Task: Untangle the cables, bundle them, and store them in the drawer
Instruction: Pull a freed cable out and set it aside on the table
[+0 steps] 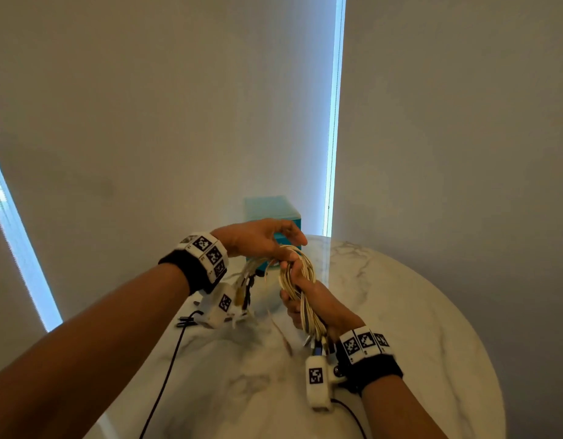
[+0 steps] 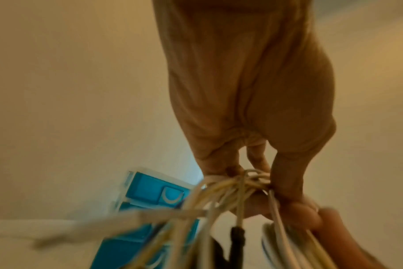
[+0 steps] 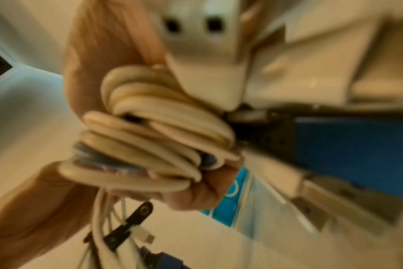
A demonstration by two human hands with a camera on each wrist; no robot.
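Cream-white cables [image 1: 300, 282], looped into a long hank, are held above a round marble table [image 1: 400, 312] by a person's two hands. The right hand [image 1: 308, 301] reaches up from the lower right with its fingers curled tightly around the middle of the hank, thumb pressed along the strands; the right wrist view shows the coils [image 3: 154, 138] stacked across the closed fingers [image 3: 196, 191], with plug ends and a black strap [image 3: 129, 227] dangling below. The left hand [image 1: 261, 237] comes in from the left, forearm stretched across the table, wrist bent down, and pinches the top of the loops between fingertips and thumb; the left wrist view shows strands [image 2: 232, 183] gathered at the fingertips [image 2: 288, 182]. A blurred trail of loose ends [image 1: 245, 280] hangs under the left wrist. Behind the hands, at the table's far edge, stands a teal drawer unit [image 1: 273, 213], its drawers [image 2: 154, 191] closed.
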